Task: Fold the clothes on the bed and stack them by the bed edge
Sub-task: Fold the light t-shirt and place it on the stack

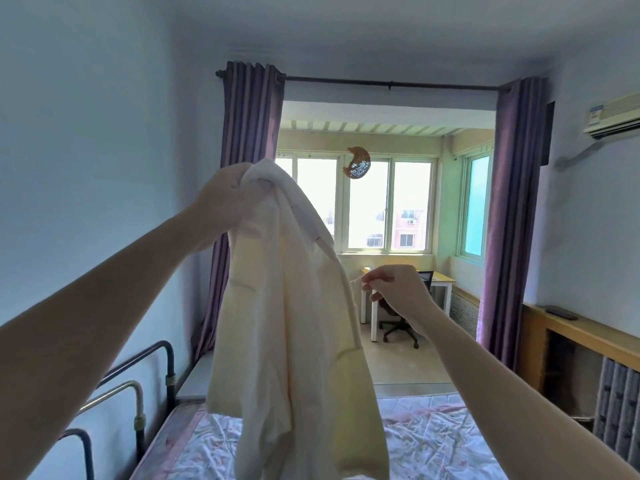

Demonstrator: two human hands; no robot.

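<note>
My left hand (pixel 225 199) grips bunched top of shirt (pixel 287 334), hanging below it over bed (pixel 426 441). Right hand (pixel 394 292), beside shirt's edge, pinches loose thread. Fabric looks light, limp; I'd grab shoulders next.

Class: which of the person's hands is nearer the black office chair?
Right. The right hand overlaps the office chair in view; the left hand is up left, gripping the cream garment.

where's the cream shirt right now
In the head view, the cream shirt hangs mid-air left of centre above the bed, gripped at its top by the left hand, right hand beside it.
</note>
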